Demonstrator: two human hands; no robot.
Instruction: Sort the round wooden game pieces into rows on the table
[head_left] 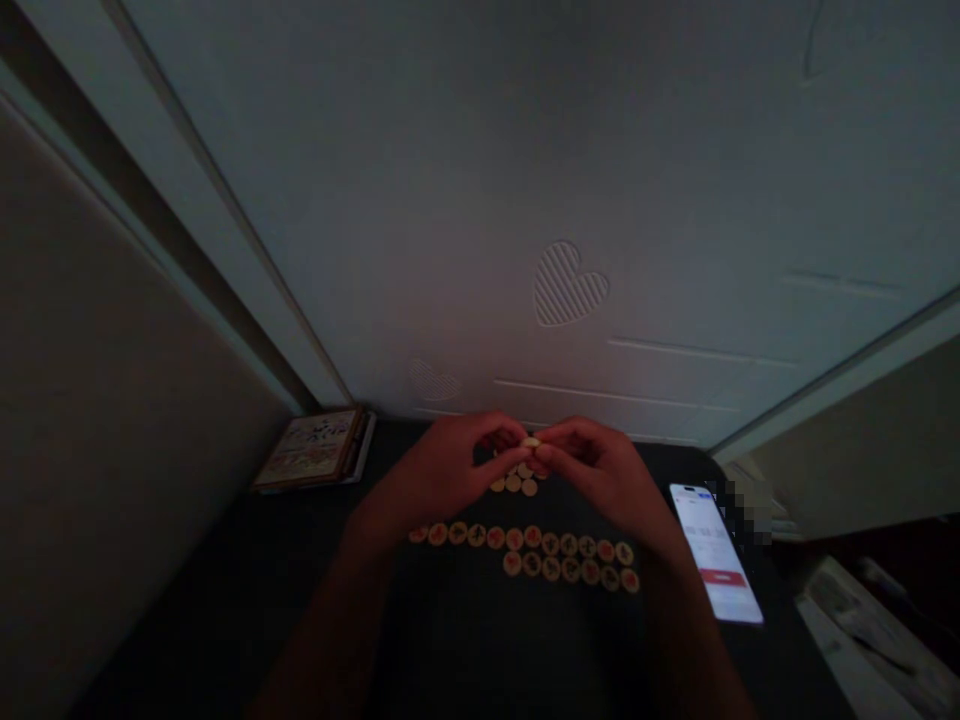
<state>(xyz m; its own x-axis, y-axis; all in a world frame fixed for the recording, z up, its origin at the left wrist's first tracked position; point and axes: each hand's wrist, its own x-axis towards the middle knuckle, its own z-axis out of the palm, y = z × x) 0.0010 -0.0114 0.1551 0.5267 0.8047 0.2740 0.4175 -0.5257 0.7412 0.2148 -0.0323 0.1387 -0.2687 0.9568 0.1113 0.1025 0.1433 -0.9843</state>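
Between the fingertips of both hands, a small round wooden game piece (532, 442) is held up over the dark table. My left hand (446, 462) pinches it from the left, while my right hand (600, 465) pinches it from the right. Under the fingers lies a cluster of pale wooden discs (513, 484), partly hidden by the hands. Nearer to me are two rows of round pieces with red or dark marks: a longer back row (495, 538) and a shorter front row (571, 570). My left wrist covers part of the back row's left end.
A lit phone (716, 555) lies on the table (480, 650) to the right of my right forearm. Books (315, 448) are stacked at the back left. A pale panel with a heart relief (570, 285) rises behind the table. Boxes or papers (870, 630) sit low at the right.
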